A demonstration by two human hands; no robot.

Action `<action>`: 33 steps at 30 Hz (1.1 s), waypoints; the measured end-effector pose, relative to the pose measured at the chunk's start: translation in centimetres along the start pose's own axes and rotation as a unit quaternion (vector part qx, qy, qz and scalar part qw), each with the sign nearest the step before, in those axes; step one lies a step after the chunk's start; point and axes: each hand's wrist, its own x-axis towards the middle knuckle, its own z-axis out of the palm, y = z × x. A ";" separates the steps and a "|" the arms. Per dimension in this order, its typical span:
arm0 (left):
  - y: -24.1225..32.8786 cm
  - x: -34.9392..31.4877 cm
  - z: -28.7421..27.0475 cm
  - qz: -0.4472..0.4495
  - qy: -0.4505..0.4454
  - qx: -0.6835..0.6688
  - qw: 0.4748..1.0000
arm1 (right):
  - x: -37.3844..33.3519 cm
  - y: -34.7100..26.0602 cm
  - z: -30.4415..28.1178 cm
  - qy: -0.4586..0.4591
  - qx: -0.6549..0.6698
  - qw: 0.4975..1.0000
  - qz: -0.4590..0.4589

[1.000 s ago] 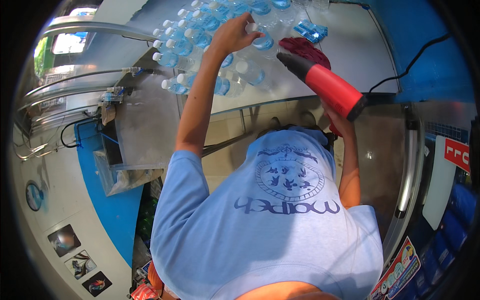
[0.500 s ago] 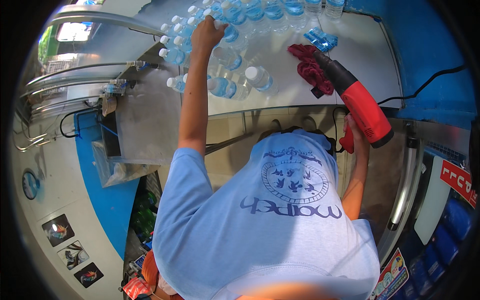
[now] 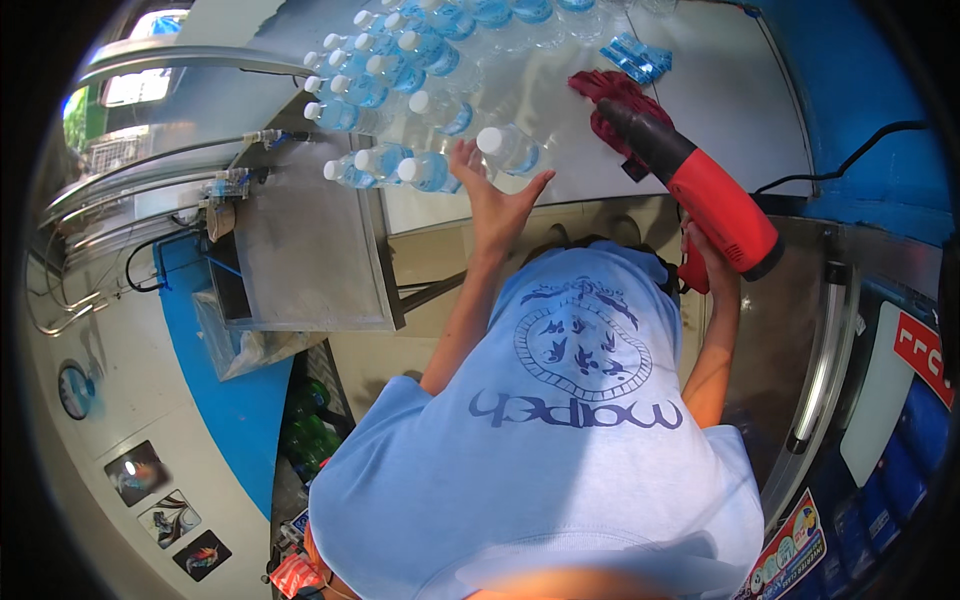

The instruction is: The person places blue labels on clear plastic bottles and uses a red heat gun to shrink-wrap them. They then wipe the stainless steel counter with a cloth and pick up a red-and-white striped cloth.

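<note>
With fingers and thumb spread, my left hand (image 3: 497, 203) is just short of a clear plastic bottle (image 3: 512, 150) with a white cap and blue label, near the table's front edge. My right hand (image 3: 715, 260) grips the handle of a red and black heat gun (image 3: 722, 212). Its black nozzle points up and left, over a dark red cloth (image 3: 603, 88). More bottles with white caps and blue labels (image 3: 425, 172) stand to the left and at the back, some in a loose row beside my left hand.
Flat blue printed film pieces (image 3: 637, 58) lie behind the cloth on the white tabletop (image 3: 715, 95). A black cord (image 3: 850, 165) runs along the blue wall at right. Left of the table stand a metal panel (image 3: 310, 230) and bent metal tubes (image 3: 150, 150).
My left hand has come back from the rear bottles toward the nearer single bottle, and its fingers have opened. The heat gun has shifted slightly left and stays in my right hand.
</note>
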 end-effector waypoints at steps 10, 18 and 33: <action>-6.3 3.8 -1.9 -0.064 -0.218 -0.190 0.955 | -0.2 -0.3 -3.4 -0.055 -0.027 0.992 0.110; -7.1 6.1 -2.7 -0.056 -0.319 -0.192 0.926 | 0.6 -2.1 -2.2 -0.138 0.011 0.987 0.083; -5.3 6.3 -2.6 -0.050 -0.348 -0.196 0.915 | 2.6 -1.4 -1.3 -0.133 -0.010 0.986 0.104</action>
